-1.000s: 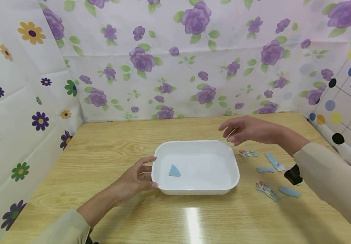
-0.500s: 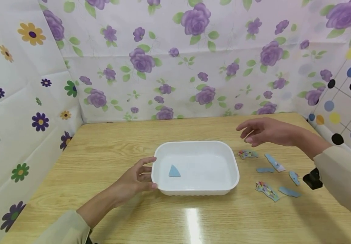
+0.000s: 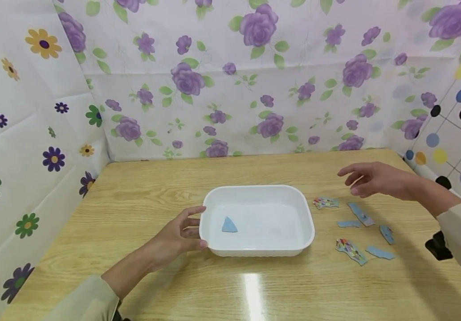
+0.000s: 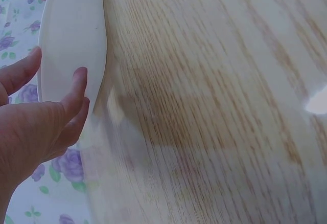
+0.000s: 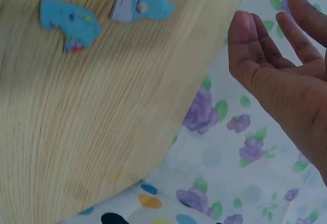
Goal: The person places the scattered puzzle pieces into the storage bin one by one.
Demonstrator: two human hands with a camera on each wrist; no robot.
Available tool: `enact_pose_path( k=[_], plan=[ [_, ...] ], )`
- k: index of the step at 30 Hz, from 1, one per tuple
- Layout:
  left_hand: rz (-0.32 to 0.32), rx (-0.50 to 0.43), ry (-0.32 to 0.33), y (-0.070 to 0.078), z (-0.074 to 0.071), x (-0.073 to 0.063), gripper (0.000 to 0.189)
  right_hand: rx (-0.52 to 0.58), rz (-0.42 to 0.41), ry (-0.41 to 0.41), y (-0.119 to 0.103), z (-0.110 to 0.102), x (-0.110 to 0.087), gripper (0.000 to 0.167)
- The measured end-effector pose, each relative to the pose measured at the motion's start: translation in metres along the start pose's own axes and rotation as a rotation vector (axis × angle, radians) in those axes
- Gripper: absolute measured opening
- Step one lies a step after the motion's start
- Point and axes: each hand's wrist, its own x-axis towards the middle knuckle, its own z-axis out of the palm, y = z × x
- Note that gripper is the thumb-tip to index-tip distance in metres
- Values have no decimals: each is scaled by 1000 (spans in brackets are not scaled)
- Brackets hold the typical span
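Note:
A white rectangular tray (image 3: 270, 223) stands mid-table, with one flat blue triangular piece (image 3: 229, 224) lying in its left part. At the tray's left end is my left hand (image 3: 176, 236), its fingers and thumb spread against the rim and side wall. My right hand (image 3: 376, 178) hovers over the right side of the table, fingers loosely bent and holding nothing. Below and in front of it lie several flat, irregular printed pieces: multicoloured ones (image 3: 350, 251), a long blue one (image 3: 361, 214) and a small blue one (image 3: 386, 234).
The wooden table (image 3: 154, 187) has a floral sheet (image 3: 230, 111) hanging behind its back edge. Patterned sheets enclose the left and right sides too. Two plain blue strips, one nearer (image 3: 380, 252) and one farther (image 3: 348, 224), lie among the pieces.
My right hand has moved right, away from the tray's far right corner, uncovering the small blue piece by the wrist. The left hand and the tray have stayed put.

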Motion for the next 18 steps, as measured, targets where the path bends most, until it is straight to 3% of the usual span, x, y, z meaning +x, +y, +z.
enact_pose_path(
  k=[4,18],
  plan=[
    [0,4,-1,-1,0,0,86,-19,19,20,9,-6,-5,60],
    [-14,14,4,0,0,1,86,-36,34,-24,39,-3,-13,67]
  ],
)
